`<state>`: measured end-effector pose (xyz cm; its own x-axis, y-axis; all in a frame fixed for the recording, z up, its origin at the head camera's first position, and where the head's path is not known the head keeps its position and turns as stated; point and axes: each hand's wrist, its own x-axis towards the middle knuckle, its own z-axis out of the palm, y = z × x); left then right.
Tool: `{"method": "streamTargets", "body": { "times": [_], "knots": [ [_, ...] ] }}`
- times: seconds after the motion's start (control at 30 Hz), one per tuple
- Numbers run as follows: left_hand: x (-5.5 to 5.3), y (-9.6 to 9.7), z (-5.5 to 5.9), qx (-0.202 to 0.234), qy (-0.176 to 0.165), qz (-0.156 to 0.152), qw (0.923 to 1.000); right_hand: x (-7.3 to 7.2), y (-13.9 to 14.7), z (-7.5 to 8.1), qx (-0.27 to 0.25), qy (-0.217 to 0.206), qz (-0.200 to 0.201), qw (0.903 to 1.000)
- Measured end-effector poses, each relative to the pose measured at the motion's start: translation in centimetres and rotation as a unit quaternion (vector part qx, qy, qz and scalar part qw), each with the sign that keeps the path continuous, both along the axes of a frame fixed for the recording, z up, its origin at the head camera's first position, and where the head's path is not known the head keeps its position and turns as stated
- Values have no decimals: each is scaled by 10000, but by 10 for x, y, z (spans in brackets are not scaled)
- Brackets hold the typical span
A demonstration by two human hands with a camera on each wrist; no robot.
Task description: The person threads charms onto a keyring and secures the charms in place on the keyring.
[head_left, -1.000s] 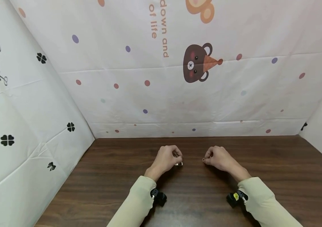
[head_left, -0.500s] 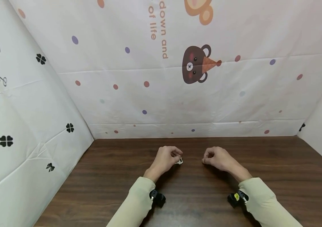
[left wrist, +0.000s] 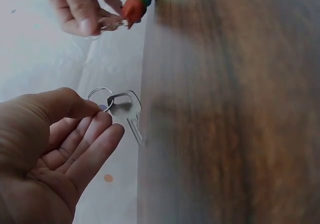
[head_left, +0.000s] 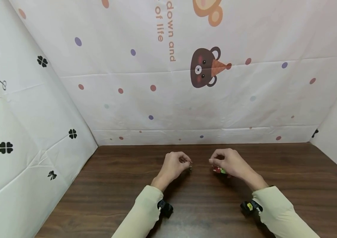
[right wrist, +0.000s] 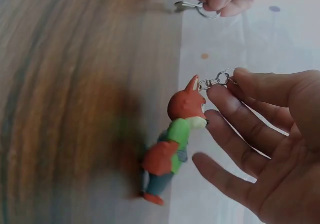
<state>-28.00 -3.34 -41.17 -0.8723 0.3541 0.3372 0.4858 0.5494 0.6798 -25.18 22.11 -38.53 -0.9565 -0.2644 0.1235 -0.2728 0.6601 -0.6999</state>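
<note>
Between thumb and fingertips my left hand (left wrist: pixel 65 144) pinches a metal split ring (left wrist: pixel 100 89). A silver key (left wrist: pixel 128 111) hangs from that ring. My right hand (right wrist: pixel 265 129) pinches the end of a short metal chain (right wrist: pixel 214 81) at its ring. From the chain dangles a fox figurine keychain (right wrist: pixel 175 134), orange-red with a green shirt and blue-grey trousers. In the head view the figurine (head_left: pixel 219 170) shows below the right hand (head_left: pixel 229 162), partly covered by it. The left hand (head_left: pixel 174 165) is level with it, a gap between the two.
Both hands are over a dark brown wooden table (head_left: pixel 204 211). A white printed cloth (head_left: pixel 168 99) rises behind its far edge, and another stands along the left side (head_left: pixel 31 132). A small black wrist camera (head_left: pixel 165 209) sits at each cuff.
The right hand has risen slightly, and the fox figurine now shows beneath it. The key at the left hand has turned edge-on in the head view; that hand has barely moved.
</note>
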Motion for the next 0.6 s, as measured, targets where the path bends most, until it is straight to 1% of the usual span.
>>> {"method": "streamTargets", "body": {
  "times": [0.1, 0.17, 0.23, 0.33, 0.47, 0.6],
  "knots": [
    [1, 1, 1, 77, -28, -12, 10000, 2, -3, 5, 72, 159, 30, 9998],
    [1, 1, 2, 147, -45, -22, 9999, 3, -6, 9, 45, 178, 56, 9998],
    [2, 2, 3, 252, -57, -20, 9997, 5, -9, 12, 87, 311, 71, 9995],
    [2, 4, 5, 451, -70, 18, 9990, 7, -13, 15, -5, 352, 82, 9993],
    [4, 7, 10, 654, -33, 132, 9978, 9, -18, 15, -78, 578, 165, 9982],
    [7, 10, 15, 838, -6, 258, 9961, 10, -22, 12, -215, 901, 209, 9955]
  ]
}}
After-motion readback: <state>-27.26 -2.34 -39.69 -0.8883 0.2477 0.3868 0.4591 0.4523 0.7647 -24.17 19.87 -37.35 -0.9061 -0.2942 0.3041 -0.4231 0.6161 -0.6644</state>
